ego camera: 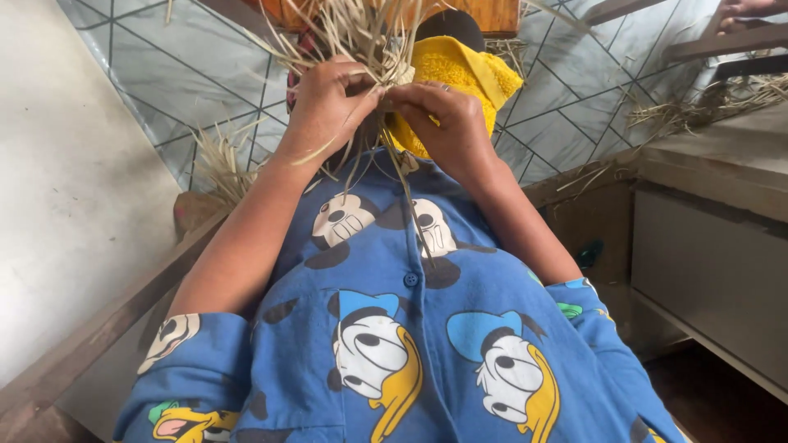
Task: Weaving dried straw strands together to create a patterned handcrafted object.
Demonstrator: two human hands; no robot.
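Hands (386, 111) pinch dry (stiff) straw (361, 33).

A floor (574, 90) of pale grey-blue tiles crossed by thin dark diagonal lines fills the middle ground. On one side a plain light wall (66, 205) runs beside a dark wooden rail (107, 328). On the other side stands a wooden bench (714, 164) with a grey panel below. Dry straw scraps (698, 107) lie scattered on the bench top and floor, in soft, even daylight
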